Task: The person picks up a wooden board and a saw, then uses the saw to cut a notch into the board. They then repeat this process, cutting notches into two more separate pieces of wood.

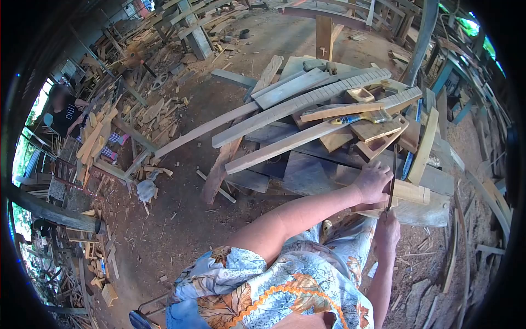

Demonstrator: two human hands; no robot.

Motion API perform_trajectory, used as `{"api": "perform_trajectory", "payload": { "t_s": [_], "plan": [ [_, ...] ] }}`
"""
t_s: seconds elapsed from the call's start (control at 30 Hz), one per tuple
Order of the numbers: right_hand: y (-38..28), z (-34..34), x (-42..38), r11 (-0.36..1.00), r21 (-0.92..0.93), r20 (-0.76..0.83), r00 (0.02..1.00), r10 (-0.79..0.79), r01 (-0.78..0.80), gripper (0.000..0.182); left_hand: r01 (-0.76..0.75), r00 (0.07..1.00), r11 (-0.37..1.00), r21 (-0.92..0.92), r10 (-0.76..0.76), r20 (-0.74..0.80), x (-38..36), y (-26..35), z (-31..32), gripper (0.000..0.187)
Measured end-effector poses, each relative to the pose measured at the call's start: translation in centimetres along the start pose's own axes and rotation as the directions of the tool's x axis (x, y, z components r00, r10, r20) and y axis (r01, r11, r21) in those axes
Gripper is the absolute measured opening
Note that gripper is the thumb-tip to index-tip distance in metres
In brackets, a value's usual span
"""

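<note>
The left hand (pixel 372 181) lies palm-down, fingers curled over a pale wooden block (pixel 411 192) at the near edge of the workbench (pixel 307 170), pinning it in place. The right hand (pixel 388 230) sits just below and nearer the body, closed in a fist round the lower end of a thin dark blade (pixel 393 178), probably a small saw or file, which stands nearly upright against the block's side just beside the left fingers.

Judging from how things lie, the work on this block is under way rather than done: the blade is set at the block's edge, but the cut itself is too small and too hidden by the hands to say how deep it goes. Beyond the left hand, several pieces look already worked: long planks (pixel 307 101) with a row of fine notches along one edge, and small wedge-shaped frames (pixel 378 143) stacked close together. So shaping of other parts seems finished, while this one seems to remain.

The block is smooth, squared, light yellow timber; the planks are greyer and rough-sawn. A hand tool with a blue-and-yellow handle (pixel 350 118) lies across the planks, well beyond the left hand. The ground below the right hand is reddish dirt strewn with chips and offcuts (pixel 427 241). Far off to the left, past heaps of scrap wood, another person (pixel 64 109) sits apart.
</note>
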State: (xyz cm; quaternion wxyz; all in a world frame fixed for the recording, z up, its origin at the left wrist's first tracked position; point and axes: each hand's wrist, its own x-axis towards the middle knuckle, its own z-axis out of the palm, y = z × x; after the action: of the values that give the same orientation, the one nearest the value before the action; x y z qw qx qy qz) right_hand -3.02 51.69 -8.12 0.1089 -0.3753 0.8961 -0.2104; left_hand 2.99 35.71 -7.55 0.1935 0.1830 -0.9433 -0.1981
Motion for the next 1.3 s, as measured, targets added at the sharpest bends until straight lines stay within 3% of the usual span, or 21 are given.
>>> {"api": "perform_trajectory", "payload": {
  "t_s": [1.3],
  "plan": [
    [-0.34, -0.25, -0.17, 1.000, -0.012, -0.005, 1.000, 0.006, -0.006, 0.028, -0.005, 1.000, 1.000, -0.003, 0.005, -0.003, 0.04, 0.03, -0.06, 0.052]
  ]
}}
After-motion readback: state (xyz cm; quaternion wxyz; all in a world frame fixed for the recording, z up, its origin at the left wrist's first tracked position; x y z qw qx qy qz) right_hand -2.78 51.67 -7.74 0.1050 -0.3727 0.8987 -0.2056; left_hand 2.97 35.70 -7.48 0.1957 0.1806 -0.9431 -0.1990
